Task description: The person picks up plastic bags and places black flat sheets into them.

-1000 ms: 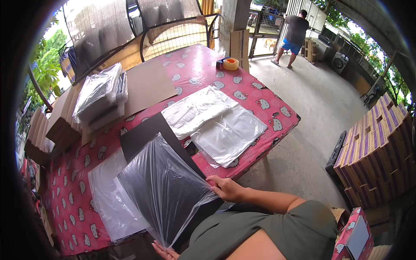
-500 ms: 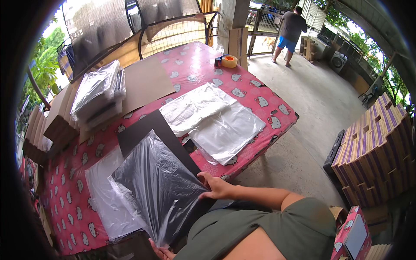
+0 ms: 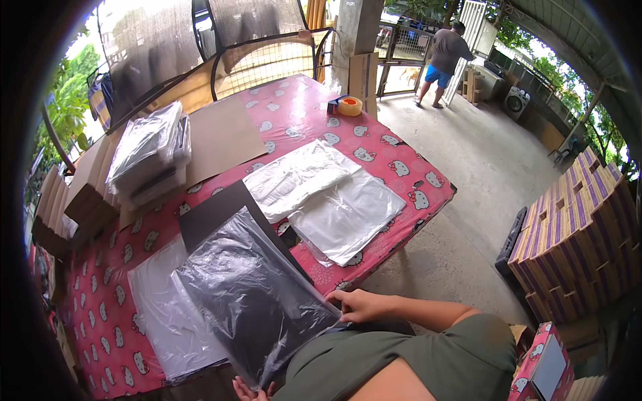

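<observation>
A clear plastic bag (image 3: 247, 287) with a dark flat sheet showing through it lies slanted at the near side of the table. My right hand (image 3: 353, 305) is closed on the bag's right near corner. At the lower edge, my left hand (image 3: 251, 389) grips the bag's bottom left corner; its fingers are partly cut off by the frame. Beneath the bag and beyond it is a black flat sheet (image 3: 217, 210). A pile of clear plastic bags (image 3: 157, 287) lies to the left, partly covered by the held bag.
White folded plastic (image 3: 348, 214) lies right of centre on the pink patterned table (image 3: 421, 180). A tape dispenser (image 3: 348, 105) sits farther off. Wrapped packs (image 3: 150, 150) are stacked at the far left on brown cardboard (image 3: 227, 134). Stacked cartons (image 3: 578, 234) stand right; a person (image 3: 445, 63) is by the gate.
The bag has gone from stretched and creased to flatter and smoother over the dark sheet. My right hand has shifted slightly right and down. The distant person has moved at the gate.
</observation>
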Action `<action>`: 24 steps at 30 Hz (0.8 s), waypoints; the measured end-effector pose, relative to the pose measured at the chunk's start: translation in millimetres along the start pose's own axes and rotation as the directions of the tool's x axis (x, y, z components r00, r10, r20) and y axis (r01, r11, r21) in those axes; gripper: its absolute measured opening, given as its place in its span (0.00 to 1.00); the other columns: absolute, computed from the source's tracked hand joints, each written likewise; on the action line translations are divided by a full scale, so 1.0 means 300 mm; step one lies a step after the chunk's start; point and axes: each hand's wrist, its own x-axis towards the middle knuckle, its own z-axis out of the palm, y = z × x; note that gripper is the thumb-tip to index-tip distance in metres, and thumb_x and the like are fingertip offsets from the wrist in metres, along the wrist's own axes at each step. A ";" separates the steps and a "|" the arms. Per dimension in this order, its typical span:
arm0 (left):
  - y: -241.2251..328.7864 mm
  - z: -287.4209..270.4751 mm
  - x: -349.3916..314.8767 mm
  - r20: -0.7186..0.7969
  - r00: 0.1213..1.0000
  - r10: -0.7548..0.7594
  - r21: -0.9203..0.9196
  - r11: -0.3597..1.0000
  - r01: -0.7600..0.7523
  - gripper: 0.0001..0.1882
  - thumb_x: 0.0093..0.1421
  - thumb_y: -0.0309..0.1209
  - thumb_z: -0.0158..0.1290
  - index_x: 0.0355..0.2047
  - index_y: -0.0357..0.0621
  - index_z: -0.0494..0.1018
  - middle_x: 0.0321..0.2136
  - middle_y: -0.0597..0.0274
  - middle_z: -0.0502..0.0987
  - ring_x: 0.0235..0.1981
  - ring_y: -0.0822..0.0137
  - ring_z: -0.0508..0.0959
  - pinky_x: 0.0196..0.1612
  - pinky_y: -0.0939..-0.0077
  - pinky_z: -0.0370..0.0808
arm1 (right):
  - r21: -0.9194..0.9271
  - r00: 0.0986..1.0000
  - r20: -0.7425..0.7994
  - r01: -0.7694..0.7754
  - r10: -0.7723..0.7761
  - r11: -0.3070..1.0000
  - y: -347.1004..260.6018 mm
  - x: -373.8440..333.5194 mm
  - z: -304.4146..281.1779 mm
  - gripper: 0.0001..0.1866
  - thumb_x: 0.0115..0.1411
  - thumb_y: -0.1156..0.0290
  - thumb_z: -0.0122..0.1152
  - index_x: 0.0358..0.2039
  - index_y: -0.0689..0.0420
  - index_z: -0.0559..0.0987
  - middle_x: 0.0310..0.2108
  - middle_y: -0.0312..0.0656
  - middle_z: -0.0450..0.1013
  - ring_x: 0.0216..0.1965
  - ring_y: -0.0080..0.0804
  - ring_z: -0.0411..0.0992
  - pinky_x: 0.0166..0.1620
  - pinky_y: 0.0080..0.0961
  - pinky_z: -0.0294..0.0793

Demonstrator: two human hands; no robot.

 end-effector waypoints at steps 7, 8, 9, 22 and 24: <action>0.175 0.050 0.045 0.129 0.577 -0.806 -0.525 0.438 0.730 0.25 0.55 0.41 0.46 0.52 0.53 0.54 0.54 0.60 0.56 0.55 0.62 0.54 0.44 0.56 0.68 | 0.325 0.974 -0.100 -0.159 0.201 0.932 0.054 0.097 0.005 0.18 0.54 0.60 0.56 0.40 0.60 0.70 0.23 0.38 0.70 0.24 0.21 0.68 0.28 0.22 0.68; 0.148 0.037 0.057 0.144 0.609 -0.780 -0.388 0.521 0.760 0.21 0.55 0.46 0.48 0.46 0.52 0.61 0.44 0.61 0.64 0.49 0.62 0.62 0.34 0.64 0.73 | 0.270 0.977 -0.042 -0.190 0.209 0.944 0.057 0.120 0.025 0.17 0.54 0.60 0.55 0.38 0.60 0.69 0.22 0.37 0.69 0.21 0.21 0.67 0.26 0.21 0.68; 0.135 0.032 0.062 0.158 0.641 -0.751 -0.295 0.583 0.757 0.19 0.55 0.44 0.48 0.44 0.52 0.62 0.41 0.62 0.65 0.45 0.64 0.64 0.30 0.67 0.72 | 0.209 0.975 0.014 -0.219 0.221 0.953 0.045 0.132 0.037 0.16 0.55 0.61 0.54 0.36 0.61 0.69 0.21 0.36 0.68 0.19 0.21 0.66 0.24 0.21 0.67; 0.302 0.026 0.167 -0.125 0.987 -0.098 -0.215 0.974 0.070 0.14 0.57 0.29 0.48 0.43 0.45 0.66 0.26 0.71 0.70 0.23 0.80 0.68 0.18 0.87 0.62 | 0.658 0.962 0.229 -0.040 -0.148 0.752 -0.130 0.258 0.153 0.10 0.55 0.70 0.54 0.37 0.57 0.67 0.24 0.30 0.65 0.18 0.14 0.63 0.21 0.12 0.61; 0.300 -0.045 0.228 -0.183 0.981 -0.059 -0.153 0.988 0.031 0.14 0.56 0.31 0.49 0.44 0.45 0.68 0.28 0.73 0.70 0.26 0.81 0.68 0.22 0.88 0.62 | 0.652 0.954 0.210 0.026 -0.213 0.758 -0.187 0.311 0.174 0.08 0.55 0.71 0.54 0.33 0.57 0.66 0.22 0.31 0.65 0.18 0.15 0.64 0.21 0.13 0.61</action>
